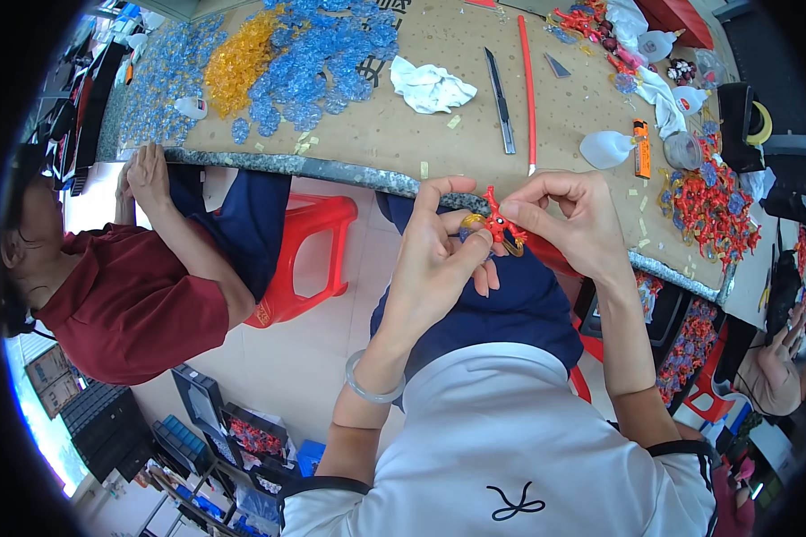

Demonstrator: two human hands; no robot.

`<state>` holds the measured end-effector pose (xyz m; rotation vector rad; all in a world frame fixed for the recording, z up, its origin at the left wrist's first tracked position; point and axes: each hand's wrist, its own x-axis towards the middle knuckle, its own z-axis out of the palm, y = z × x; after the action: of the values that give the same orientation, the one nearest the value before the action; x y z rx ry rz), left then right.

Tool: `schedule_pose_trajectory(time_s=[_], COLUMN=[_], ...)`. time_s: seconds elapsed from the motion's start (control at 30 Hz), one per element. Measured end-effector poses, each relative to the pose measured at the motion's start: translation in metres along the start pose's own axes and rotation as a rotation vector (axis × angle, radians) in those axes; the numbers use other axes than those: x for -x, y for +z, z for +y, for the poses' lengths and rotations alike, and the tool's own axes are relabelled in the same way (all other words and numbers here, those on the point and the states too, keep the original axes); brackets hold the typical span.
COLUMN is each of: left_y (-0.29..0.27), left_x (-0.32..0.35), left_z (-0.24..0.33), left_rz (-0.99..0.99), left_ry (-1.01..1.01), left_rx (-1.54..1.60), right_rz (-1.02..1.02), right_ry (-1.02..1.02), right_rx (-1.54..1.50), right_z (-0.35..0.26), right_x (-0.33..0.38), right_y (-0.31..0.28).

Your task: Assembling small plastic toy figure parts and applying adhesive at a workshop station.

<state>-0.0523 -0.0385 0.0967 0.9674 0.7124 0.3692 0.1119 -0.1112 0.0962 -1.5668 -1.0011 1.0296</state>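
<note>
White shirt (546,430) nearest: your left hand (437,259) grips a red plastic figurine (493,219); your right hand (578,219) pinches its side.

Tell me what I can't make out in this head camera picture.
All in the head view:
Red figure, underside: hidden by the left hand.
Whether the right hand grips it or only touches it: too small.
Far end of the blue pile: cut off by the top edge.
Number of pieces in the red pile: they overlap.
What the far-right co-worker handles: too small, near the dark rim.
</note>
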Motion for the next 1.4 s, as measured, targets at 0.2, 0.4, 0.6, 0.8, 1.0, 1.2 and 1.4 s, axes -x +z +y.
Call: schedule_pose_trajectory(time_s=[0.2,0.4,0.6,0.8,1.0,1.2,1.4], left_y=[0.005,0.006,0.005,0.005,0.005,-0.015,-0.043], left_x=[0.0,-0.005,-0.005,-0.002,-0.004,-0.03,-0.083], left_z=[-0.002,0.004,0.007,0.008,0.01,0.004,0.011], left_rz=[0.03,0.022,0.049,0.051,0.037,-0.003,-0.134], left_ry=[0.028,0.0,0.019,0.062,0.054,0.098,0.169], left_rx=[-0.072,-0.096,-0.11,-0.174,-0.189,-0.084,-0.041], right_rz=[-0.014,-0.003,0.003,-0.035,-0.021,-0.044,0.071], right_ry=[-0.034,-0.02,-0.055,-0.088,-0.133,-0.162,-0.067], right_rx=[0.025,-0.03,-0.014,-0.009,0.009,0.126,0.089], right_z=[0.002,0.003,0.0,-0.004,-0.002,0.003,0.012], right_x=[0.001,-0.001,-0.002,-0.003,-0.005,-0.032,-0.078], right_y=[-0.005,-0.007,-0.004,-0.005,-0.005,-0.006,-0.002])
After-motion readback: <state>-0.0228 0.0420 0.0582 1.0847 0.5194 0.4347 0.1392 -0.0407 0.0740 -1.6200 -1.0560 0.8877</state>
